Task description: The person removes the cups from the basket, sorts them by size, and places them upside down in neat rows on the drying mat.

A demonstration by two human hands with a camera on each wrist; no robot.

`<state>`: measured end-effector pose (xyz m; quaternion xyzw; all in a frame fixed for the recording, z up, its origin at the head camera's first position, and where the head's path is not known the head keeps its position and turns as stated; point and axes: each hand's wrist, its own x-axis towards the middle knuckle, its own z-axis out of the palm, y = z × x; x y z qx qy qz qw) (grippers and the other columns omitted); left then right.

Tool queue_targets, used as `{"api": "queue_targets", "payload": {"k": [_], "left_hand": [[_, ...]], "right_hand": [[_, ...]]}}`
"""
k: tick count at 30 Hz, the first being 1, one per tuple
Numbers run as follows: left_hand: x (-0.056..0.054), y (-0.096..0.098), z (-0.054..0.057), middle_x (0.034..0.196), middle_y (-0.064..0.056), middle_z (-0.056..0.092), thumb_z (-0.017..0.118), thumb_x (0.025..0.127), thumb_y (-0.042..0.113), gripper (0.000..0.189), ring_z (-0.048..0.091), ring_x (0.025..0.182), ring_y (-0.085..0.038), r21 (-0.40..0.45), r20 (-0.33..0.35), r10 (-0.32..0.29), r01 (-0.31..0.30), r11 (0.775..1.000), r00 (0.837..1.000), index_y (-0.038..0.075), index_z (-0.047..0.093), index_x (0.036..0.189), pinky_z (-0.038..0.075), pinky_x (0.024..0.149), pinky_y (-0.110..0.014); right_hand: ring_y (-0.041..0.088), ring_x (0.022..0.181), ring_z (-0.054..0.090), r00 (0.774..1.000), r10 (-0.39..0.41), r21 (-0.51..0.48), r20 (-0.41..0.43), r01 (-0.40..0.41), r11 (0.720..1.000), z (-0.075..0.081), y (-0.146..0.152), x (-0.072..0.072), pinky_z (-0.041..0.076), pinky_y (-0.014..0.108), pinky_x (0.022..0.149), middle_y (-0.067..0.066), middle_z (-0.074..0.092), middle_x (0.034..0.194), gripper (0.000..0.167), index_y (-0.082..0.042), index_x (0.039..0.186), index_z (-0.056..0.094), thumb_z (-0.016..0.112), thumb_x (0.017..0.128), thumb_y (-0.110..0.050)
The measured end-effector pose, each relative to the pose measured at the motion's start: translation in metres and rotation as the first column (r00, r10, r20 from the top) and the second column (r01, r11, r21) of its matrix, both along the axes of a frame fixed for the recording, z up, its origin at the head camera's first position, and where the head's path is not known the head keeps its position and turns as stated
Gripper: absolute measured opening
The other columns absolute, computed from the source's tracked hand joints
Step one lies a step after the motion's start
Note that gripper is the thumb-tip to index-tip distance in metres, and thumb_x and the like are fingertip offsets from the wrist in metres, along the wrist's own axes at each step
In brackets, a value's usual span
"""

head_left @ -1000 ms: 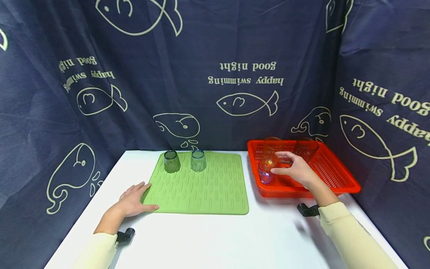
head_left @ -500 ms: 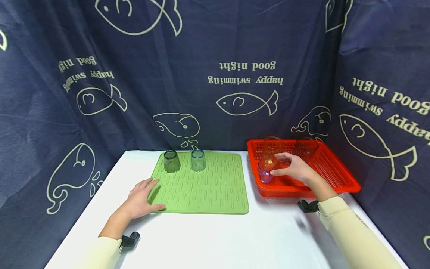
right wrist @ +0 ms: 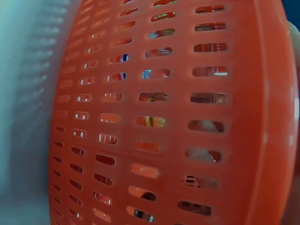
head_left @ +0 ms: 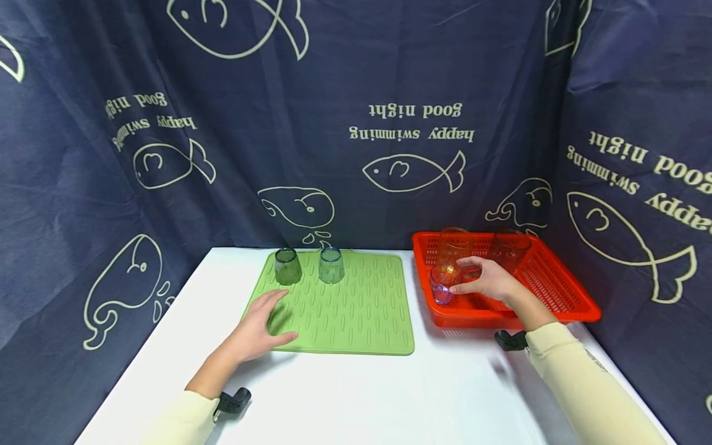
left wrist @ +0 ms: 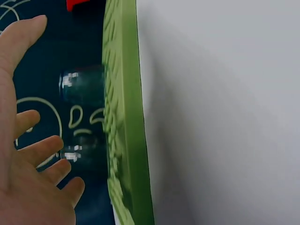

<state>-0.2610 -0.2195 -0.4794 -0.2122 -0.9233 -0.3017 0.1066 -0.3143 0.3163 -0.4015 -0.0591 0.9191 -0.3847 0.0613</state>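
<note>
A green mat bears two upturned-looking tinted glasses on its back left part, a dark grey-green glass and a pale blue glass. Over the mat's left edge hovers my left hand, thumb and fingers spread; in the left wrist view the hand holds nothing. Inside the red basket, my right hand has its thumb at the side of a purple-tinted glass, with bent fingers behind its rim. Whether it grips the glass cannot be told. The basket's slotted wall hides that hand in the right wrist view.
Two larger clear glasses stand further back in the basket, an amber-looking one and a dark one. A white table lies under everything. Dark blue curtain printed with fish surrounds the back and sides.
My left hand has lifted off the mat's left edge and moved right over the mat. The right hand has sunk slightly beside the purple-tinted glass. The view has shifted a little.
</note>
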Motion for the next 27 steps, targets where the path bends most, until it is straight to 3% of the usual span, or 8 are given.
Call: {"api": "queue_targets", "payload": {"k": [6,15,27], "left_hand": [[0.003,0.016,0.001,0.159,-0.020,0.041,0.087,0.079,0.044,0.097,0.039,0.146,-0.043,0.087,0.035,-0.046,0.043,0.995,0.998,0.014,0.038,0.158,0.035,0.117,-0.066],[0.006,0.032,0.000,0.157,-0.014,0.044,0.085,0.082,0.043,0.093,0.045,0.142,-0.042,0.192,0.091,-0.076,0.058,0.980,0.993,0.019,0.037,0.158,0.038,0.115,-0.067],[0.011,0.053,0.001,0.159,-0.012,0.043,0.084,0.083,0.041,0.093,0.042,0.145,-0.041,0.255,0.136,-0.108,0.070,0.964,0.985,0.018,0.036,0.159,0.036,0.118,-0.065]], "right_hand": [[0.037,0.118,0.060,1.000,-0.010,0.005,0.018,0.009,1.000,-0.002,-0.001,-0.003,0.053,0.052,0.104,0.026,0.058,0.139,0.088,0.000,0.147,0.048,0.089,0.079,-0.039],[0.039,0.119,0.060,0.999,-0.008,0.028,0.043,0.007,1.000,-0.008,0.000,-0.009,0.049,0.055,0.107,0.027,0.059,0.138,0.088,0.001,0.147,0.048,0.089,0.079,-0.038],[0.032,0.107,0.061,0.999,-0.001,-0.003,0.045,0.002,1.000,-0.016,-0.003,-0.013,0.054,0.042,0.095,0.027,0.063,0.128,0.083,0.005,0.143,0.050,0.090,0.079,-0.028]]}}
